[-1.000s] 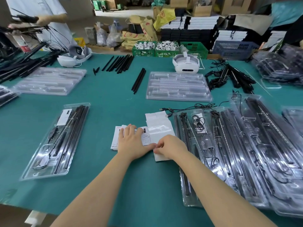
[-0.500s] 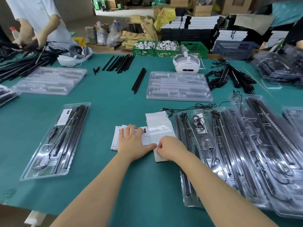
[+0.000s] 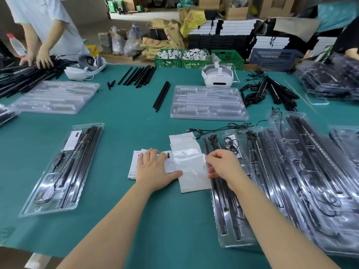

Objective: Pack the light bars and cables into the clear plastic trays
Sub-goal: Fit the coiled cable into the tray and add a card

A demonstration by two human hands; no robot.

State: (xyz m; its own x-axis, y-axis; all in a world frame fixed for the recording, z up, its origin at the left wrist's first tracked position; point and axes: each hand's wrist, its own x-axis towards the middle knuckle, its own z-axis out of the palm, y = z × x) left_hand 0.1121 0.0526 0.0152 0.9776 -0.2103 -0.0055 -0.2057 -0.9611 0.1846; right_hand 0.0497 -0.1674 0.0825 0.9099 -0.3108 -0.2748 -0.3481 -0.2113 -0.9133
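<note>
Our left hand lies flat, fingers straight, pressing a stack of leaflets onto the green table. Our right hand curls its fingers and pinches the right edge of a clear bag that rests on a pile of bags just beside the leaflets. Packed trays of light bars and cables overlap to the right; another filled tray sits to the left. Empty trays lie farther back, near loose bars.
</note>
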